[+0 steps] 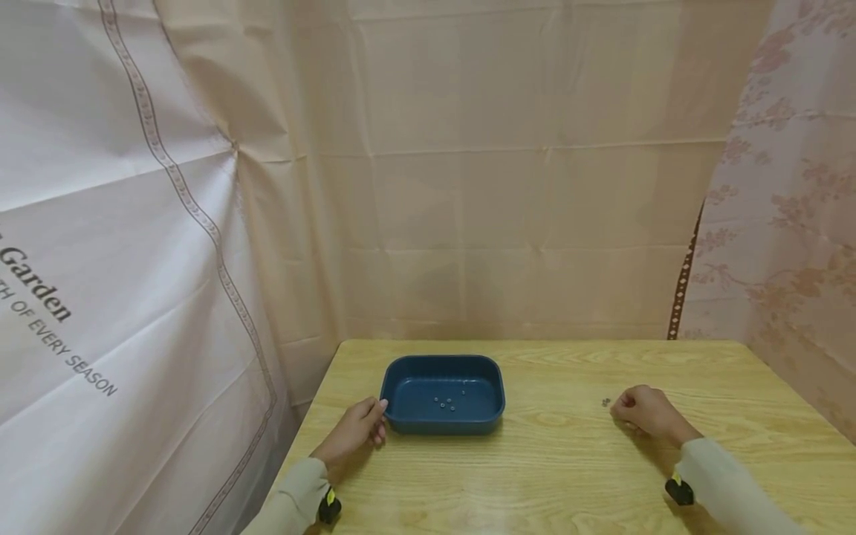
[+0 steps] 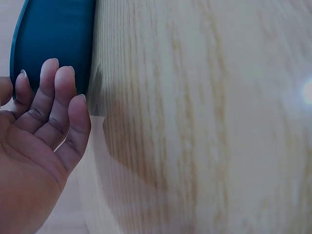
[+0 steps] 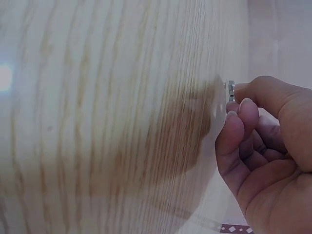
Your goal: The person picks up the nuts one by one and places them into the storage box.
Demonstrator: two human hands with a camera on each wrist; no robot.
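Note:
A dark blue rectangular basin (image 1: 443,428) stands on the table at centre left, with several small metal nuts (image 1: 442,406) lying on its floor. At its left end my left hand (image 1: 354,431) holds the rim between thumb and index finger. In the left wrist view, the other fingers (image 2: 66,87) curve loosely by the outer wall. My right hand (image 1: 649,411) is low over the table, right of the basin, its fingers curled. A few nuts (image 1: 605,402) lie just left of its fingertips. The right wrist view shows a metal nut (image 3: 231,98) pinched at the thumb and index tips.
The wood-grain table (image 1: 555,475) reaches back to a beige cloth (image 1: 521,223). A white printed cloth (image 1: 134,312) hangs on the left, and a floral one (image 1: 796,223) on the right. Dark wrist devices (image 1: 679,490) sit at both cuffs.

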